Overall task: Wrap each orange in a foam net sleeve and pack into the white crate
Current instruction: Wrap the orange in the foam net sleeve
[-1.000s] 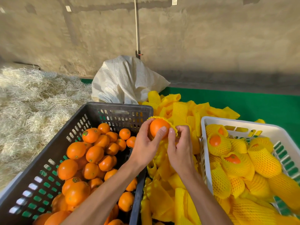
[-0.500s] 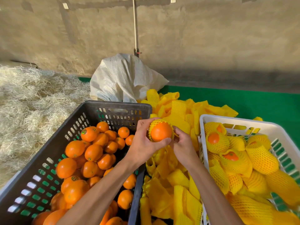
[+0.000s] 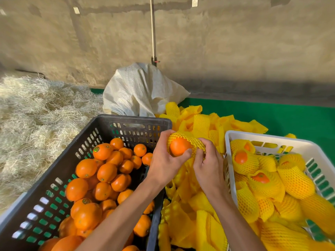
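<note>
My left hand [image 3: 164, 161] grips an orange [image 3: 178, 146] that sits partly inside a yellow foam net sleeve [image 3: 194, 142]. The orange's near face still shows bare. My right hand [image 3: 208, 163] pinches the sleeve's right end just beside the fruit. Both hands hover above a loose pile of yellow sleeves [image 3: 190, 205] between two crates. The black crate [image 3: 54, 178] on the left holds several bare oranges [image 3: 107, 172]. The white crate [image 3: 233, 140] on the right holds several netted oranges [image 3: 268, 182].
A white woven sack [image 3: 141, 91] leans behind the black crate. Pale straw [image 3: 36, 120] covers the ground on the left. A green surface [image 3: 290, 116] lies behind the white crate, and a concrete wall with a thin pole [image 3: 153, 29] stands at the back.
The sleeve has been drawn further over the orange, from a rim at its back to most of its top and right side. Both hands shifted slightly right and lower.
</note>
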Available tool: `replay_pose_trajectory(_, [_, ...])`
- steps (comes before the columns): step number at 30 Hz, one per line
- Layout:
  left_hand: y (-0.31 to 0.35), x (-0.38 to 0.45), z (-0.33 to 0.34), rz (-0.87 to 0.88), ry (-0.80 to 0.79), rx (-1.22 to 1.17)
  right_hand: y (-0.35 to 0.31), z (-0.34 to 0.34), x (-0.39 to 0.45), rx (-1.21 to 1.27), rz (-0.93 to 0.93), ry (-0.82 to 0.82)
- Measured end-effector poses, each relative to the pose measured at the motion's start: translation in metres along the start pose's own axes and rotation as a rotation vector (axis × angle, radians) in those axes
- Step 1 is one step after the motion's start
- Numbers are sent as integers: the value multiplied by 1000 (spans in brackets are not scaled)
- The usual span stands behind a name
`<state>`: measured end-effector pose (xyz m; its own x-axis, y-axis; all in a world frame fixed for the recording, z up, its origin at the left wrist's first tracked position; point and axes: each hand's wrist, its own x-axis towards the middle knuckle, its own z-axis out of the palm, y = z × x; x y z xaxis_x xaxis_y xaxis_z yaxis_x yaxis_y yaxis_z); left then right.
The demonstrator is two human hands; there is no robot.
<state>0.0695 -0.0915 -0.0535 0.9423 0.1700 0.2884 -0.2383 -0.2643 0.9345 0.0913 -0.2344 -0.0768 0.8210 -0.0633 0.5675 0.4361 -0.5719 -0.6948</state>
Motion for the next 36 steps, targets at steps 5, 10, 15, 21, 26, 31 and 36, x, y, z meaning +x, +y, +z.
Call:
replay_pose_trajectory(5, [-2,6,-1,-22,50,-2,-9,6,-6,-79,-249,30])
replay_pose_trajectory(10, [-9,2,0,-55,110,3,-8,10,-7,-92,-303,24])
replay_pose_trajectory(15, [-5,3,4,-210,122,-131,-7,15,-10,60,-18,1])
replay_pose_trajectory(21, [-4,6,-1,-128,-157,-192,5,16,-10,263,112,-165])
replay_pose_trajectory(26, [-8,8,-13,-20,-136,144,7,11,-4,145,95,-95])
replay_pose_trajectory(31, [-10,12,-15,-34,124,164,-6,9,-6,54,-127,-19])
replay_pose_trajectory(36, [-11,9,-14,-20,198,61,-15,17,-11,38,-231,-3])
